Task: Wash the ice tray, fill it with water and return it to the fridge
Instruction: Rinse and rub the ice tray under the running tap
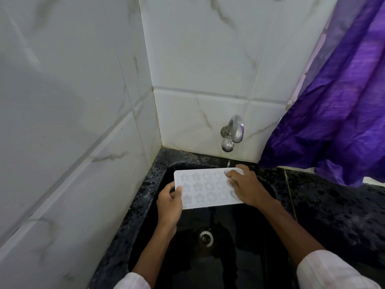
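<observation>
Here's the ice tray (205, 187), white, cavities up, held level over the far half of the black sink (143, 207). Star moulds show at its left end and rounder ones toward the right.

The left hand (169, 202) grips the tray's near-left corner, thumb on top and fingers curled underneath. The right hand (248, 188) covers the right end, bent fingers (230, 174) laid over the top face with one reaching the far edge. Its thumb is hidden, so I can't tell how far that hand wraps beneath. The two hands are apart, one at each end of the tray.

Above the tray's far-right corner, a chrome tap (232, 132) juts from the white marbled tile wall (208, 59). A thin stream of water (228, 162) drops from its spout to just beside the right hand's fingers.

Down in the basin, the round metal drain (206, 237) sits nearer than the tray. Right of the sink is the speckled black counter (333, 205), wet-looking, and a purple curtain (333, 111) hangs over its far side. Both white sleeves (333, 272) come in at the near edge.
</observation>
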Demonstrator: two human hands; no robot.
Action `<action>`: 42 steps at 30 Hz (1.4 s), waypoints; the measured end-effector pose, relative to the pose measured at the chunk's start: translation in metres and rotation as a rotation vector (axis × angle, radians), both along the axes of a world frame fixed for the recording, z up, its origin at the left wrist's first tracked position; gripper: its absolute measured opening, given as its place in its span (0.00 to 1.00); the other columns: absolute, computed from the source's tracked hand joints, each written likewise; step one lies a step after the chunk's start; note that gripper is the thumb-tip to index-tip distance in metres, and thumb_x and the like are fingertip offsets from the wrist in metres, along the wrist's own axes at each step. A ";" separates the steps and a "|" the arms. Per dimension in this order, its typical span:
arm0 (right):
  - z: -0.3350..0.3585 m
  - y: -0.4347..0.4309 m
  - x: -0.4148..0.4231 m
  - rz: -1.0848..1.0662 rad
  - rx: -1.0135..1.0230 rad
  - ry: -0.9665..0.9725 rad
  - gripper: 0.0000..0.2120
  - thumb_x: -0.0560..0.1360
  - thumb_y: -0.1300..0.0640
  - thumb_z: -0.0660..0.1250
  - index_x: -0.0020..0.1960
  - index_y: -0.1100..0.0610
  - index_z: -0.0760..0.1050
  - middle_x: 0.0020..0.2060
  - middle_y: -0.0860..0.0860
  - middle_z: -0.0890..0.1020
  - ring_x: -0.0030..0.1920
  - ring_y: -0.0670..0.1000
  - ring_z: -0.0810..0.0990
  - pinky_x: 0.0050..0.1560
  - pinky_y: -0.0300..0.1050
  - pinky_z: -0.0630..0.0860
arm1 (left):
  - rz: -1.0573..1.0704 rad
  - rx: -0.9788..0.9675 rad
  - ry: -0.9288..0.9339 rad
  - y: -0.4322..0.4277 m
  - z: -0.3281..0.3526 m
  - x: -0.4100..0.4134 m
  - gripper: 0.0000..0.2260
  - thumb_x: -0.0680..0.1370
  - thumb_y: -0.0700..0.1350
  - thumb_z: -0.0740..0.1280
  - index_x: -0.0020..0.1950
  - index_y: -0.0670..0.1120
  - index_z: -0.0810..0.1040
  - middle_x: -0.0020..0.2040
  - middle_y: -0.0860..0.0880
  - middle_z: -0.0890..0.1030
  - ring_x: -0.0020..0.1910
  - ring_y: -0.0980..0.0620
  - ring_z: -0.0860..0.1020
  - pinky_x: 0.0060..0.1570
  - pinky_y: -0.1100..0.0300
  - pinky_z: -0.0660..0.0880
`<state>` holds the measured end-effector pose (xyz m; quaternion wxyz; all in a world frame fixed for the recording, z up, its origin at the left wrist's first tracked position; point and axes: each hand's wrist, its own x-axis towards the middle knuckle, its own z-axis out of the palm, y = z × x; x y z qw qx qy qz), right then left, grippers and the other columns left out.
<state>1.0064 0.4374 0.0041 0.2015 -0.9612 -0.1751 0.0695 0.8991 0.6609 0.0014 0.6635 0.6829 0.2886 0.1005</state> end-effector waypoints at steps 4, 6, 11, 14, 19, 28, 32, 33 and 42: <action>-0.001 0.001 0.000 -0.013 0.189 -0.005 0.15 0.82 0.53 0.57 0.68 0.48 0.70 0.74 0.52 0.60 0.69 0.54 0.66 0.68 0.48 0.66 | 0.034 -0.021 -0.010 0.002 0.000 0.002 0.08 0.84 0.44 0.62 0.61 0.50 0.78 0.52 0.49 0.84 0.50 0.50 0.84 0.53 0.50 0.81; 0.002 0.001 -0.001 -0.041 0.293 -0.032 0.12 0.82 0.57 0.58 0.65 0.52 0.70 0.71 0.51 0.64 0.64 0.47 0.68 0.65 0.40 0.64 | 0.054 -0.046 -0.017 0.002 0.002 0.004 0.08 0.84 0.43 0.62 0.61 0.49 0.78 0.52 0.50 0.84 0.50 0.51 0.84 0.52 0.52 0.81; 0.003 0.000 0.001 -0.019 0.303 -0.062 0.06 0.82 0.53 0.60 0.58 0.49 0.69 0.70 0.50 0.64 0.66 0.47 0.68 0.65 0.40 0.63 | 0.101 -0.093 -0.005 0.005 0.007 0.013 0.08 0.84 0.42 0.62 0.59 0.48 0.79 0.53 0.48 0.84 0.49 0.49 0.84 0.53 0.48 0.82; 0.004 -0.001 -0.001 0.009 0.282 -0.029 0.14 0.78 0.42 0.63 0.60 0.47 0.68 0.71 0.48 0.61 0.65 0.47 0.68 0.61 0.40 0.65 | 0.102 -0.090 -0.002 0.005 0.010 0.017 0.09 0.84 0.42 0.61 0.60 0.46 0.80 0.53 0.47 0.84 0.50 0.49 0.84 0.53 0.47 0.82; 0.011 0.001 -0.003 0.022 0.201 0.037 0.20 0.74 0.33 0.62 0.61 0.41 0.70 0.77 0.49 0.52 0.74 0.55 0.59 0.71 0.54 0.64 | 0.106 -0.108 0.009 0.003 0.010 0.021 0.11 0.84 0.43 0.62 0.64 0.44 0.80 0.54 0.48 0.84 0.50 0.49 0.84 0.54 0.45 0.82; 0.020 0.003 -0.004 0.010 0.088 0.060 0.25 0.75 0.32 0.57 0.67 0.42 0.69 0.77 0.46 0.47 0.75 0.57 0.54 0.71 0.57 0.62 | 0.109 -0.150 0.001 -0.001 0.008 0.022 0.10 0.84 0.42 0.62 0.62 0.46 0.80 0.51 0.49 0.84 0.49 0.49 0.84 0.53 0.43 0.82; 0.020 0.003 -0.004 0.002 0.101 0.043 0.24 0.76 0.33 0.58 0.66 0.43 0.69 0.77 0.47 0.49 0.75 0.57 0.56 0.70 0.56 0.63 | 0.104 -0.149 -0.014 0.000 0.006 0.023 0.11 0.84 0.42 0.62 0.63 0.46 0.80 0.53 0.48 0.85 0.50 0.48 0.84 0.54 0.43 0.82; 0.021 0.003 -0.004 0.001 0.099 0.050 0.24 0.75 0.33 0.58 0.66 0.43 0.69 0.77 0.47 0.49 0.75 0.57 0.57 0.71 0.56 0.63 | 0.103 -0.146 -0.015 0.000 0.006 0.023 0.10 0.84 0.42 0.62 0.62 0.46 0.80 0.53 0.48 0.85 0.50 0.48 0.84 0.54 0.44 0.82; 0.030 -0.001 -0.007 0.092 0.061 0.049 0.40 0.65 0.26 0.65 0.72 0.41 0.63 0.77 0.43 0.45 0.75 0.55 0.53 0.70 0.52 0.63 | 0.111 -0.149 -0.023 0.002 0.007 0.023 0.12 0.84 0.42 0.61 0.65 0.44 0.79 0.53 0.48 0.85 0.50 0.49 0.84 0.52 0.46 0.83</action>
